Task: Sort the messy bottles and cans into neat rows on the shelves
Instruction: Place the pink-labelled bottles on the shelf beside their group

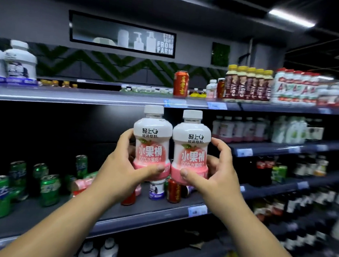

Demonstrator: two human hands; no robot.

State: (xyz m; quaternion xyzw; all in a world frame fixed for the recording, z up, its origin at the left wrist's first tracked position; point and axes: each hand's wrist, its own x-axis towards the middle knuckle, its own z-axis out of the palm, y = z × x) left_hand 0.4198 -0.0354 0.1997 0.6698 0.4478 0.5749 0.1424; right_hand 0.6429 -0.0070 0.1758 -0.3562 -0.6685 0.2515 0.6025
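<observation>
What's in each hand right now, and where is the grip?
Each holds one white-capped pink-and-white plastic bottle by its lower body: left hand on the left bottle, right hand on the right bottle.

Two bare forearms, apparently sleeveless, ending in bare hands (124, 161)

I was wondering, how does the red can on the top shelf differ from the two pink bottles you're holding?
The red can stands alone on the top shelf; the pink bottles are held in the air, one in the left hand, one in the right hand. The can is plain metal, all red; the bottles are white-capped with pink labels. All stand upright.
</observation>
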